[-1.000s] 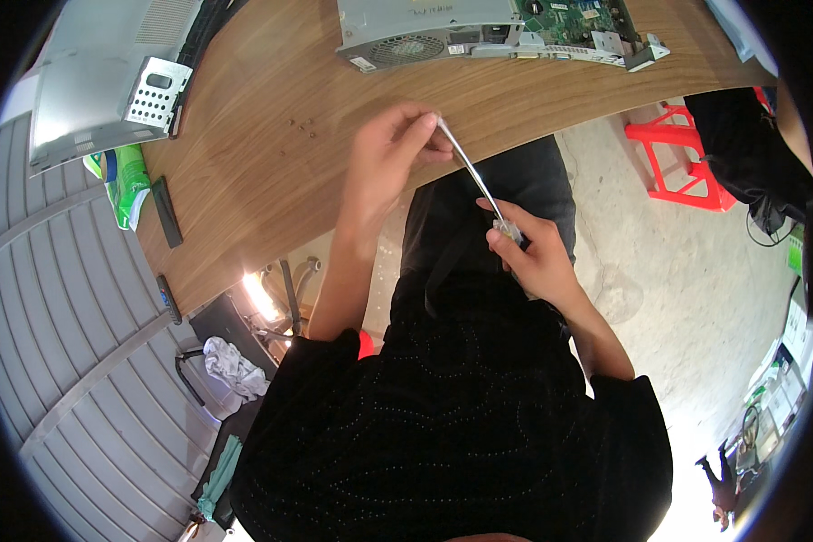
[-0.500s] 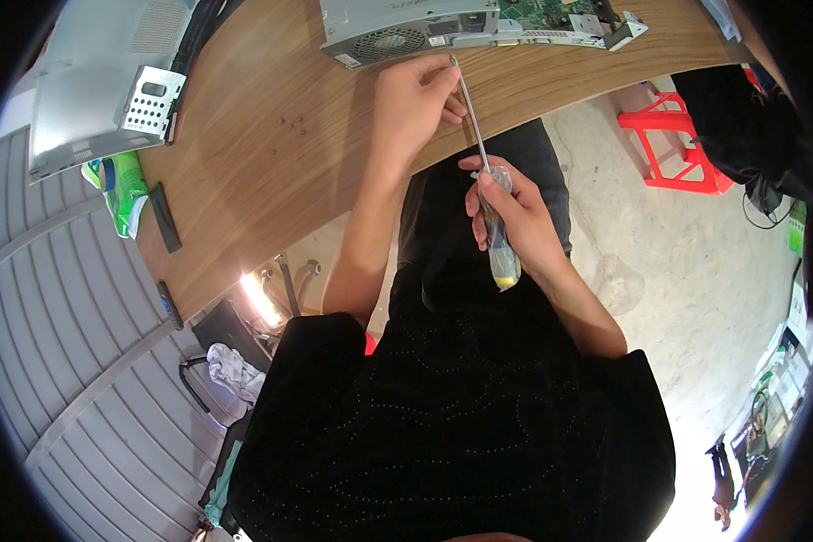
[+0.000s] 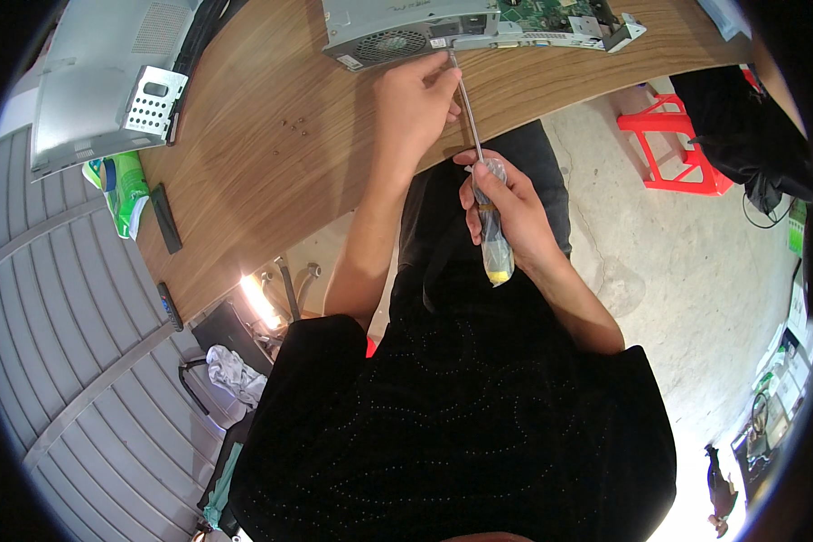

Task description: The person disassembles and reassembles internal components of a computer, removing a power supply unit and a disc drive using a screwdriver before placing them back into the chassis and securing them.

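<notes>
My right hand [image 3: 515,203] is wrapped round the handle of a long screwdriver [image 3: 499,235], which has clear plastic over the handle and a yellow end. Its metal shaft points up and away to the near face of an opened computer case [image 3: 465,25]. Close to the shaft's tip, my left hand [image 3: 411,99] has its thumb and forefinger pinched together just below that face. Whatever those fingers hold is too small to make out. A fan grille and a green circuit board show on the case.
Several tiny screws [image 3: 291,125] lie on the wooden table [image 3: 244,199], left of my left hand. A grey metal panel [image 3: 86,99] with a perforated bracket stands at the far left, near a green packet [image 3: 128,185]. A red stool [image 3: 664,144] is on the floor at the right.
The screwdriver's handle and my right hand have shifted slightly left and up. The shaft's tip and my left hand have moved slightly closer to the case.
</notes>
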Motion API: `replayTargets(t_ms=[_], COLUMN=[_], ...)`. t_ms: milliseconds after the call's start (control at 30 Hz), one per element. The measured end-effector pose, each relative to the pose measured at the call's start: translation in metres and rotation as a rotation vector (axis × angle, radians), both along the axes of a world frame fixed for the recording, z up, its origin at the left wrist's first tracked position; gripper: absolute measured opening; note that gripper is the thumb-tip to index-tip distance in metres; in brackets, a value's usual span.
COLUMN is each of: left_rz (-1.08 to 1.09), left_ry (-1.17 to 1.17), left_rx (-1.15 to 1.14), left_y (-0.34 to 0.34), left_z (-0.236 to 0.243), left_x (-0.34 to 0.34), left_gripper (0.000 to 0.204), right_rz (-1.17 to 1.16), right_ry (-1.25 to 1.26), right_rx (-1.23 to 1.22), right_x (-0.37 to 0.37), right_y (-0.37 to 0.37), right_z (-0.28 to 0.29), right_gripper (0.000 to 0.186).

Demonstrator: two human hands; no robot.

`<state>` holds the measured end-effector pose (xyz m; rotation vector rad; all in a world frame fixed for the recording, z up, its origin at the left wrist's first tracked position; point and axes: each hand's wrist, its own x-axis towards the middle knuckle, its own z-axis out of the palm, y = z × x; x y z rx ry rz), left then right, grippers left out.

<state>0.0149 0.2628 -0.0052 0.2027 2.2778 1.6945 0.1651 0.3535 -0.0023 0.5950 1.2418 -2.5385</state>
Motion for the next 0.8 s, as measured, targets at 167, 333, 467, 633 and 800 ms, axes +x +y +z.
replayTargets(t_ms=[167,333,467,633,800], left_rz=[0.007,-0.023,-0.075,-0.177,-0.340], left_ry=[0.000,0.018,-0.096,-0.056,-0.032], left_rx=[-0.032,-0.077,-0.079,-0.226,-0.419], left_y=[-0.002,-0.004,-0.021,-0.035,-0.035], left_z=[0.004,0.004,0.014,0.027,0.046], left_x=[0.000,0.004,0.027,0.052,0.049], left_gripper=[0.029,0.027,0.022,0.024,0.031], right_rz=[0.010,-0.015,-0.013,-0.012,-0.043], right_ry=[0.018,0.013,-0.108,-0.122,-0.218], right_rx=[-0.025,-0.101,-0.272,-0.651,-0.667], right_x=[-0.003,-0.003,-0.004,-0.002,-0.007], right_y=[-0.001,0.001,0.000,-0.006,-0.014], right_z=[-0.003,-0.016,-0.022,-0.047,-0.045], right_gripper=[0.034,0.032,0.037,0.042,0.043])
